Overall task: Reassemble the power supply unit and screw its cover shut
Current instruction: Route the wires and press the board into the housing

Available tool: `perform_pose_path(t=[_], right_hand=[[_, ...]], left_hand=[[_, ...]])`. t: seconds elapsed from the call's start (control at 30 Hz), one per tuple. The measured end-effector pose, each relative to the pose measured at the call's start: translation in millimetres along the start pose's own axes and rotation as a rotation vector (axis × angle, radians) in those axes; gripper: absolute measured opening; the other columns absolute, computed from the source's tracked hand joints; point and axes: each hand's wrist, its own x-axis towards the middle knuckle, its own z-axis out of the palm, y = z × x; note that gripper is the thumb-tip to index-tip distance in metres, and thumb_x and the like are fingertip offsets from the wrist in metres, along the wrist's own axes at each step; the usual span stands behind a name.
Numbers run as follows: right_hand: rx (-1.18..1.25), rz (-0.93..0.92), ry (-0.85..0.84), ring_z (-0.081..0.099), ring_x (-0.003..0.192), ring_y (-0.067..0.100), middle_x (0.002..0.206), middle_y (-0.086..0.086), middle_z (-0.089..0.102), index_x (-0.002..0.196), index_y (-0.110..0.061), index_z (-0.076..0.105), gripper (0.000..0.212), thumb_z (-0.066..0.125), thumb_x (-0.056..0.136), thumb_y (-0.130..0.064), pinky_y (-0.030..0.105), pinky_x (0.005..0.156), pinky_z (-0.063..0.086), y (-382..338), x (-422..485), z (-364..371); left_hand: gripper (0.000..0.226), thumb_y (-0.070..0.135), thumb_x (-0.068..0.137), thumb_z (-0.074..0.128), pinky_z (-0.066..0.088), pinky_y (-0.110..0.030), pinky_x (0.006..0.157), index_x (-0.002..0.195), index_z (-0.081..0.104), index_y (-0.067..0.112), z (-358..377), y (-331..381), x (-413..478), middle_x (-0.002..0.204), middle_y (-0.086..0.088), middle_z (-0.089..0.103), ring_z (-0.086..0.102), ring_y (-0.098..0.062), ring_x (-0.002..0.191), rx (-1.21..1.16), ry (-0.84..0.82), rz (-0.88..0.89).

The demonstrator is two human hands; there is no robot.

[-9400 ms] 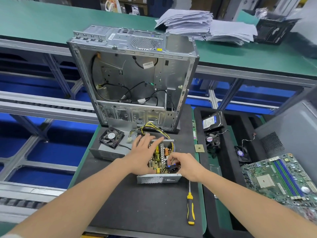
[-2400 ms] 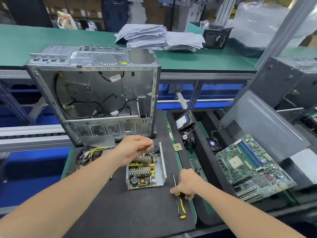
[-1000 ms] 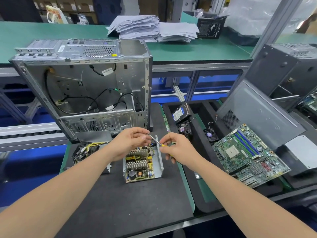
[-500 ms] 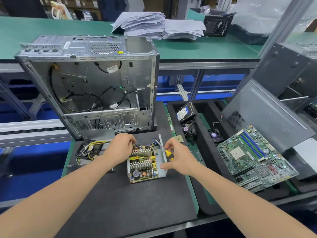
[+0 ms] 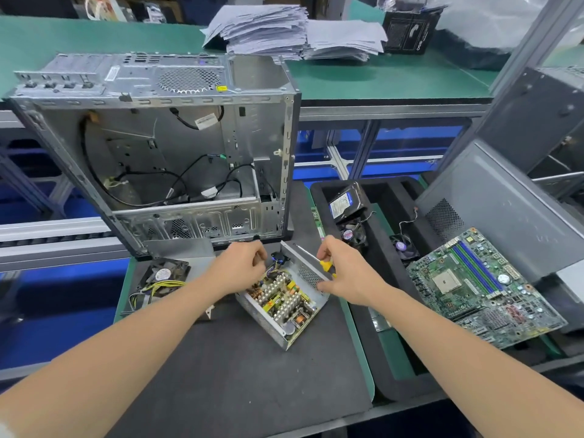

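- Swung round now: the open silver sheet-metal power supply unit (image 5: 281,298) has turned from square-on to diagonal on the black foam mat (image 5: 237,374). One corner points to 5 o'clock, likely to bring a fixing point within reach.
- Left hand (image 5: 243,267) is at the unit's 11 o'clock corner, fingers curled down among the wires. Whether they pinch anything, I cannot tell.
- Right hand (image 5: 344,273), at 2 o'clock, pinches the yellow-handled screwdriver (image 5: 327,266). Its thin steel shaft aims toward 10 o'clock over the perforated wall, and the lower fingers brace that wall, steadying the box, I'd judge.
- Inside it's all exposed: a crowded circuit board, ribbed silvery heatsinks, a copper coil.
- At 9 o'clock what looks like the grey metal cover (image 5: 180,249) lies waiting, with a black fan and yellow wires.
- At 12 o'clock stands the gutted steel computer case (image 5: 158,147), and at 3 o'clock lies a green motherboard (image 5: 474,286).
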Motion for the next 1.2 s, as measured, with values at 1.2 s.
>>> perform_pose_path(t=[1.2], right_hand=[[-0.094, -0.001, 0.136, 0.054, 0.091, 0.02, 0.096, -0.005, 0.056, 0.099, -0.014, 0.069, 0.017, 0.064, 0.085, -0.007, 0.027, 0.077, 0.039, -43.9, -1.9, 6.2]], left_hand=[[0.015, 0.019, 0.081, 0.077, 0.057, -0.038, 0.067, 0.079, 0.075, 0.004, 40.0, 10.7, 56.8, 0.082, -0.012, 0.076, 0.058, -0.02, 0.066, -0.192, -0.075, -0.16]])
